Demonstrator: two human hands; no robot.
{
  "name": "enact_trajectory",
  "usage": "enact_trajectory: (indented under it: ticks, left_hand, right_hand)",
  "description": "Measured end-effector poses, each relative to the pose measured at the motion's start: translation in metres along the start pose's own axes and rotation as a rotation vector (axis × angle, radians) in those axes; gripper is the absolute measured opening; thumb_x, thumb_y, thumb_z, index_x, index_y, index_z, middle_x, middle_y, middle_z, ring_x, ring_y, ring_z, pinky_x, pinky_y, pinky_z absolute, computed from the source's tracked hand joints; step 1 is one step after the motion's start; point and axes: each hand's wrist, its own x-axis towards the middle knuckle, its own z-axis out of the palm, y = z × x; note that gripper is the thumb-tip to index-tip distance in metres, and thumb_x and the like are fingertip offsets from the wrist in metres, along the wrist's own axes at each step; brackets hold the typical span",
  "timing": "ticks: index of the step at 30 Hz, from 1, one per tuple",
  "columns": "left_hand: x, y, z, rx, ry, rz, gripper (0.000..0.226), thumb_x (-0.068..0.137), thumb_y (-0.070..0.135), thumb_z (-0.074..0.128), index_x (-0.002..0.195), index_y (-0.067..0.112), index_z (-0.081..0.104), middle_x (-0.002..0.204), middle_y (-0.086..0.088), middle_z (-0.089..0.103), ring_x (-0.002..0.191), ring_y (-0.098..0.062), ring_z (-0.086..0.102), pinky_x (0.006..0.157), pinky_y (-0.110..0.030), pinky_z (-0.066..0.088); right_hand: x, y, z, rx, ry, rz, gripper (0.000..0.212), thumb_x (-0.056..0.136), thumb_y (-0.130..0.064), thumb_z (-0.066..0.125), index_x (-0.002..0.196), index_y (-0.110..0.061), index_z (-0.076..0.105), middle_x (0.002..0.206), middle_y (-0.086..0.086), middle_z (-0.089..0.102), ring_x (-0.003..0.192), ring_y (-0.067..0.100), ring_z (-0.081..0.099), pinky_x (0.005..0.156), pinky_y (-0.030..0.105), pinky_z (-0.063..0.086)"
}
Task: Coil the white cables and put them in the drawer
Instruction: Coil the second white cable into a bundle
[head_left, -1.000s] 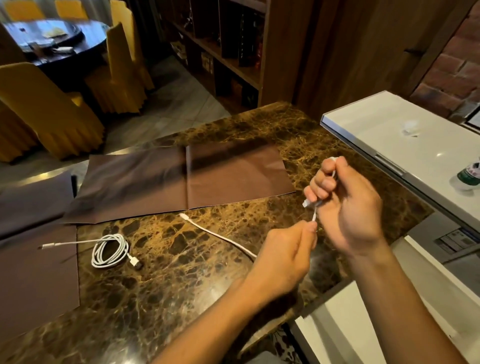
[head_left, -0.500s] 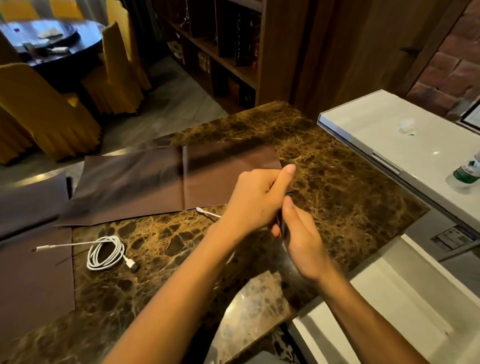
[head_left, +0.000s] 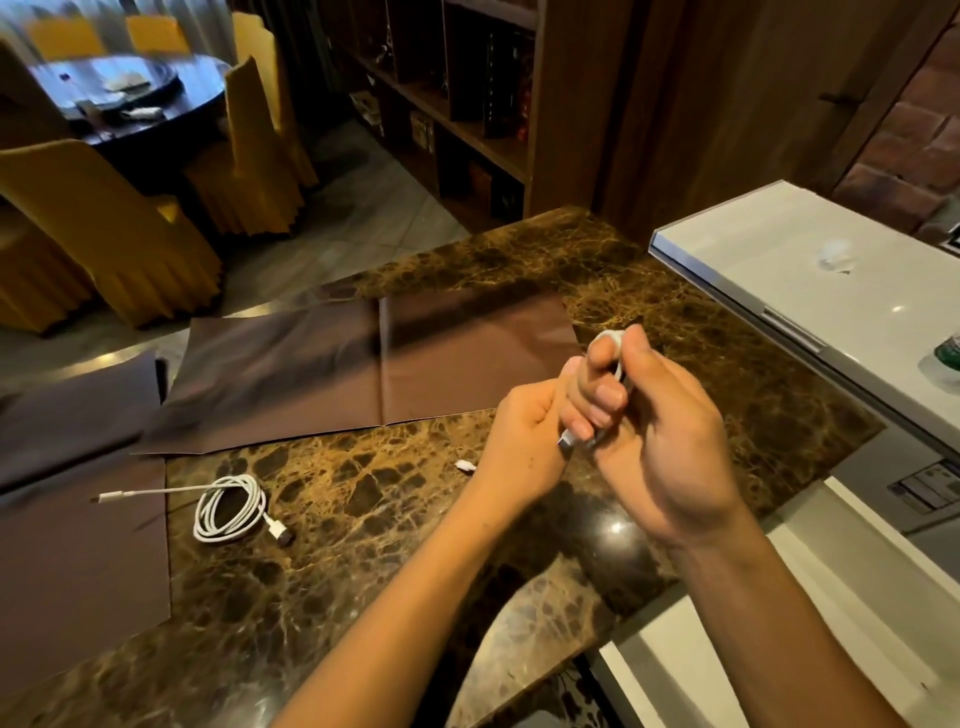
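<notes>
Several brown mats (head_left: 322, 374) near coiled cable (head_left: 228, 512)

- One camera sits on the person's head, above the near edge of the worktop (head_left: 363, 545).
- It looks forward and down.
- It is close, with the left hand (head_left: 524, 441) and right hand (head_left: 670, 441) just below it.

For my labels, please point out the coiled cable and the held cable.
coiled cable (head_left: 258, 503): head view, right side of the coil.
held cable (head_left: 609, 335): head view, topmost white loop.
</notes>
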Motion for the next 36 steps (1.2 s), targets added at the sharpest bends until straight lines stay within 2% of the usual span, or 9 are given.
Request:
enact_trajectory:
  ticks: [3, 7, 11, 14, 17, 19, 24, 31, 36]
  left_hand:
    - [-0.007, -0.001, 0.007, 0.099, 0.084, -0.005, 0.055, 0.107, 0.022, 0.045, 0.052, 0.016, 0.047, 0.050, 0.011, 0.044, 0.050, -0.004, 0.037, 0.053, -0.028, 0.031]
    - [-0.029, 0.001, 0.014, 0.300, -0.055, 0.056, 0.054, 0.106, 0.035, 0.041, 0.060, 0.007, 0.047, 0.052, 0.007, 0.042, 0.048, -0.007, 0.038, 0.054, -0.033, 0.035]
    - [-0.027, 0.015, 0.001, 0.417, -0.053, 0.123, 0.051, 0.106, 0.031, 0.043, 0.057, 0.019, 0.045, 0.047, 0.010, 0.041, 0.045, -0.005, 0.041, 0.052, -0.022, 0.030]
    - [-0.016, 0.035, -0.015, 0.464, 0.028, 0.182, 0.055, 0.105, 0.030, 0.047, 0.050, 0.027, 0.043, 0.041, 0.012, 0.043, 0.044, -0.001, 0.047, 0.050, -0.016, 0.030]
    - [-0.004, 0.046, -0.027, 0.525, 0.048, 0.220, 0.057, 0.105, 0.036, 0.046, 0.052, 0.017, 0.054, 0.045, 0.006, 0.056, 0.047, -0.006, 0.055, 0.056, -0.027, 0.044]
    - [0.004, 0.043, -0.030, 0.511, 0.044, 0.193, 0.060, 0.104, 0.038, 0.048, 0.049, 0.013, 0.045, 0.043, 0.004, 0.045, 0.042, -0.010, 0.042, 0.052, -0.032, 0.037]
    - [0.010, 0.027, -0.032, 0.094, 0.050, 0.094, 0.066, 0.103, 0.038, 0.048, 0.054, -0.006, 0.039, 0.053, -0.028, 0.037, 0.049, -0.021, 0.033, 0.052, -0.046, 0.033]
    - [-0.012, 0.027, -0.011, 0.083, 0.231, 0.209, 0.036, 0.102, 0.034, 0.044, 0.068, 0.023, 0.047, 0.062, 0.009, 0.045, 0.058, -0.008, 0.043, 0.056, -0.033, 0.039]
    - [-0.025, 0.019, -0.005, 0.085, 0.289, 0.271, 0.039, 0.104, 0.030, 0.036, 0.084, 0.002, 0.053, 0.070, -0.001, 0.057, 0.060, -0.013, 0.054, 0.057, -0.025, 0.043]
  right_hand:
    - [0.011, -0.008, -0.007, -0.032, 0.084, -0.048, 0.037, 0.104, -0.034, 0.035, 0.086, -0.013, 0.060, 0.064, -0.003, 0.043, 0.057, 0.009, 0.039, 0.056, 0.023, 0.039]
    - [0.025, -0.012, -0.026, -0.168, 0.207, -0.129, 0.039, 0.107, -0.031, 0.034, 0.087, -0.014, 0.061, 0.063, -0.005, 0.047, 0.056, 0.009, 0.041, 0.057, 0.024, 0.038]
    - [0.026, 0.010, -0.050, -0.674, 0.253, -0.167, 0.038, 0.105, -0.032, 0.039, 0.082, -0.021, 0.067, 0.066, -0.003, 0.054, 0.060, 0.013, 0.050, 0.060, 0.033, 0.044]
    - [0.015, 0.031, -0.059, -1.027, 0.219, -0.132, 0.047, 0.102, -0.043, 0.034, 0.087, -0.013, 0.066, 0.078, 0.007, 0.065, 0.074, 0.022, 0.062, 0.071, 0.047, 0.050]
    - [-0.002, 0.048, -0.046, -0.945, 0.165, 0.002, 0.060, 0.095, -0.064, 0.027, 0.075, -0.025, 0.069, 0.069, -0.003, 0.067, 0.067, 0.013, 0.063, 0.065, 0.040, 0.047]
    - [-0.011, 0.053, -0.031, -0.809, 0.093, 0.112, 0.068, 0.094, -0.069, 0.028, 0.067, -0.018, 0.064, 0.060, 0.002, 0.055, 0.058, 0.015, 0.051, 0.056, 0.036, 0.038]
    - [-0.017, 0.036, -0.004, -0.407, -0.041, 0.141, 0.050, 0.098, -0.046, 0.040, 0.059, -0.016, 0.049, 0.050, -0.002, 0.031, 0.046, 0.016, 0.028, 0.045, 0.030, 0.022]
    - [-0.013, 0.023, -0.002, -0.135, 0.033, 0.147, 0.053, 0.095, -0.046, 0.046, 0.050, -0.018, 0.040, 0.039, -0.006, 0.026, 0.032, 0.007, 0.022, 0.037, 0.023, 0.015]
    - [-0.014, 0.016, -0.002, -0.152, -0.007, 0.198, 0.054, 0.094, -0.046, 0.048, 0.050, -0.016, 0.039, 0.039, -0.006, 0.028, 0.031, 0.006, 0.023, 0.035, 0.019, 0.016]
